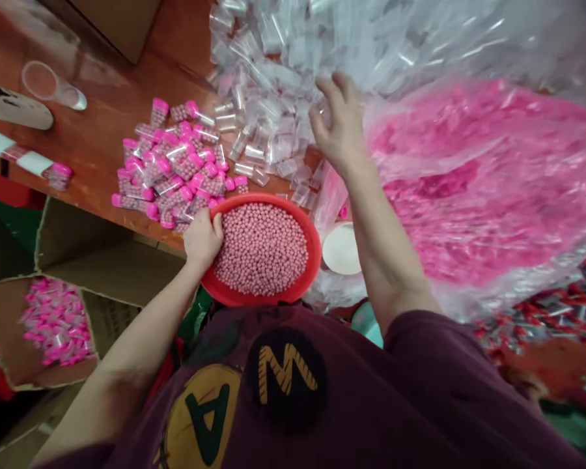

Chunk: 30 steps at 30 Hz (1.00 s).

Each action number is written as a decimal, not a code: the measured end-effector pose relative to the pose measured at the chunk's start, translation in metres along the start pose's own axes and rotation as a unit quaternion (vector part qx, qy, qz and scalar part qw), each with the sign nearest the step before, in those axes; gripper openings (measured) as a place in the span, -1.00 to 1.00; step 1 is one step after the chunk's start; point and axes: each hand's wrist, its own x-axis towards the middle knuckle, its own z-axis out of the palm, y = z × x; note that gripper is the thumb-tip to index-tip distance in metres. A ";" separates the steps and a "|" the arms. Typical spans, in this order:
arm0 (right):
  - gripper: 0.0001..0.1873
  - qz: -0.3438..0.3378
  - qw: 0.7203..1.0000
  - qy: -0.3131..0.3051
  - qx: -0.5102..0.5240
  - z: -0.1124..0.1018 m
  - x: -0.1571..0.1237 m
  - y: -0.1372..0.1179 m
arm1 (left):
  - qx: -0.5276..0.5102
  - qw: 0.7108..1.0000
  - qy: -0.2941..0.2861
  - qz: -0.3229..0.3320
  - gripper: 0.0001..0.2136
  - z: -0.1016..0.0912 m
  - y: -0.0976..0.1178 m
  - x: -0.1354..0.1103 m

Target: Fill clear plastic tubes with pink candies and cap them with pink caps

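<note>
My left hand (202,240) grips the left rim of a red bowl (314,251), thumb over the edge. Small pink beads (264,251) fill much of the bowl, which sits against my front at the table's near edge. Over a heap of clear empty plastic vials (273,104), my right hand (340,124) reaches out with fingers apart and slightly curled. I see nothing held in it. Left of the clear heap lies a pile of bead-filled vials with bright pink caps (176,166).
A large clear bag of pink caps (449,195) lies at the right, beside a white round dish (340,249). A cardboard box (10,326) at lower left holds many pink-capped vials. A clear plastic cup (39,81) lies on the reddish table (92,150).
</note>
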 end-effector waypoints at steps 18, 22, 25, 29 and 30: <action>-0.54 0.195 0.964 0.149 0.099 0.086 -0.421 -0.072 | -0.174 0.969 -0.039 0.172 -0.17 -0.004 -0.041 -0.016; -0.57 0.316 0.929 0.084 0.171 0.104 -0.517 -0.097 | -0.207 0.963 -0.066 0.157 -0.22 0.014 -0.060 -0.045; -0.57 0.415 0.883 0.027 0.218 0.122 -0.574 -0.128 | -0.213 0.964 -0.080 0.135 -0.29 0.021 -0.055 -0.048; -0.65 0.453 0.864 -0.014 0.219 0.133 -0.611 -0.158 | -0.235 0.961 -0.101 0.107 -0.27 0.025 -0.045 -0.040; -0.67 0.453 0.864 -0.022 0.217 0.134 -0.613 -0.162 | -0.241 0.959 -0.105 0.100 -0.26 0.027 -0.044 -0.038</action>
